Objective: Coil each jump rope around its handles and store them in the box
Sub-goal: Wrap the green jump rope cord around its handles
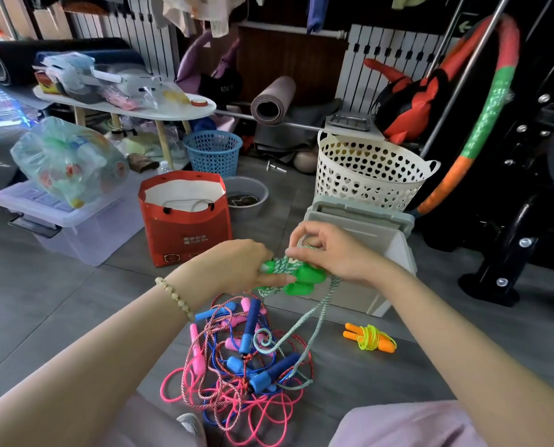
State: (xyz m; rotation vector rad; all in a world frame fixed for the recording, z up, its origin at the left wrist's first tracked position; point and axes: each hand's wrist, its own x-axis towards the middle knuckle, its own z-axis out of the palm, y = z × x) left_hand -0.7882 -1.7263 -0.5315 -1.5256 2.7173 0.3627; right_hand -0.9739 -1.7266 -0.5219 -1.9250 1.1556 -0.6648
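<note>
My left hand grips the two green handles of a jump rope held side by side above the floor. My right hand pinches that rope's pale green-and-white cord just over the handles, where several turns are wound on. The loose rest of the cord hangs down onto a tangled heap of pink and blue jump ropes on the floor. An orange-handled rope with its yellow cord coiled round it lies to the right. A grey-white box stands just behind my hands.
A red paper bag stands open to the left of the box. A cream heart-hole basket rises behind it. A clear lidded bin, a blue basket, a white low table and black gym equipment surround the floor.
</note>
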